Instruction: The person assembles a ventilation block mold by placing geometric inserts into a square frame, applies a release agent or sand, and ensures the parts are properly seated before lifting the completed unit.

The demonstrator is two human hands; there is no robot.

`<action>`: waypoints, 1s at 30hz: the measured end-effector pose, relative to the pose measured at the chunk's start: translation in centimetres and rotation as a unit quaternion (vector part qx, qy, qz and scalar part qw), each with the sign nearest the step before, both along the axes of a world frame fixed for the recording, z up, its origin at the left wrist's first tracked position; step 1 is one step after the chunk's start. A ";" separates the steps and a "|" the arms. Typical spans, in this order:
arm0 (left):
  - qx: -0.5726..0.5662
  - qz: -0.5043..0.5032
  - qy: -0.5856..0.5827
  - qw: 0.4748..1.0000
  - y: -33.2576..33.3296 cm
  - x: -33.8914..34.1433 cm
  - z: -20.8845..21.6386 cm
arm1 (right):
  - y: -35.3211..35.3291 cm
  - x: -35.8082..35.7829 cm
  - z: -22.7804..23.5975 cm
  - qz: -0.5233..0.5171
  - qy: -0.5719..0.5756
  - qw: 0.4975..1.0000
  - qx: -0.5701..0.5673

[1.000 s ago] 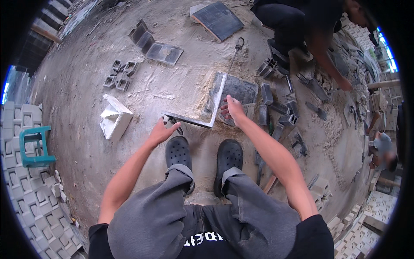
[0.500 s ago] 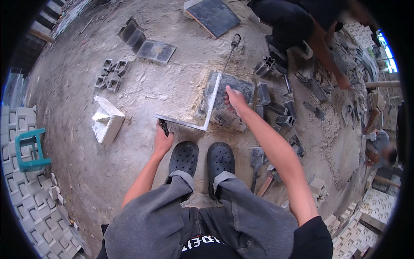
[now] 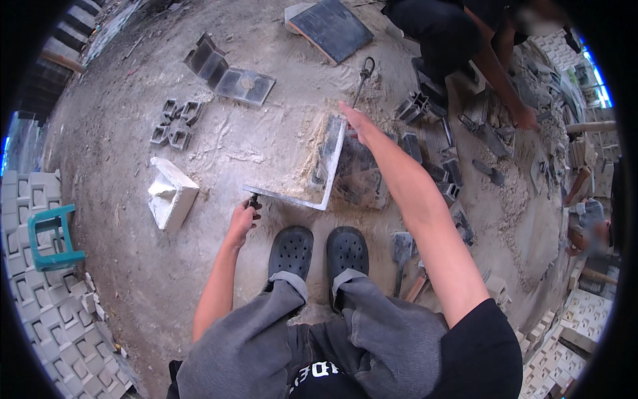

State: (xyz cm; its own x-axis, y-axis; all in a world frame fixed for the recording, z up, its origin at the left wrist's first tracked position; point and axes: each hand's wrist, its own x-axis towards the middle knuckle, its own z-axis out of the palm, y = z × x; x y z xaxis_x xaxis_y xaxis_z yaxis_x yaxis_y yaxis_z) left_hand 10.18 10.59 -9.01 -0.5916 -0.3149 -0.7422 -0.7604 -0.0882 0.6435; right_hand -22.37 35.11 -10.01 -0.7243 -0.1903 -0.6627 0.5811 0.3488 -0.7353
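Observation:
An L-shaped metal mould frame lies on the sandy ground in front of my black clogs, with grey-brown concrete mix packed against it. My left hand is closed on a small dark handle at the frame's near left end. At the far end of the frame's right side, my right hand reaches out and grips the top edge.
A white block and grey patterned blocks lie to the left. An opened metal mould, a dark slab and a ring-handled rod lie further off. Another person crouches at top right among mould parts. A trowel lies beside my right foot, and a teal stool stands at the left.
My left hand, open a second ago, has closed on the dark handle. My right hand has slid further out along the frame's right side.

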 end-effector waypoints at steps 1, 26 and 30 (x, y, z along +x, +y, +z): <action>0.006 -0.007 -0.006 1.000 0.0 -0.4 -0.1 | 0.6 -0.5 -0.5 0.006 -0.008 1.000 0.012; 0.210 0.016 -0.094 0.973 -2.8 -4.8 -0.6 | 1.1 -3.3 -1.3 0.251 0.036 0.967 -0.038; 0.240 0.022 -0.101 0.965 -3.4 -5.1 -0.4 | -1.6 -2.5 -0.2 0.312 0.027 0.946 0.088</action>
State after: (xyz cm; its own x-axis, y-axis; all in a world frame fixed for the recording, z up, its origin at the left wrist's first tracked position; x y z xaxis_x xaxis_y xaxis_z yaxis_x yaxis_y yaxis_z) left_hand 5.09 7.15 -9.43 -0.4134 0.0725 -0.9077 -0.8545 -0.3751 0.3593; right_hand -24.83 33.55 -10.18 -0.5408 -0.4825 -0.6890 0.1853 0.7307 -0.6571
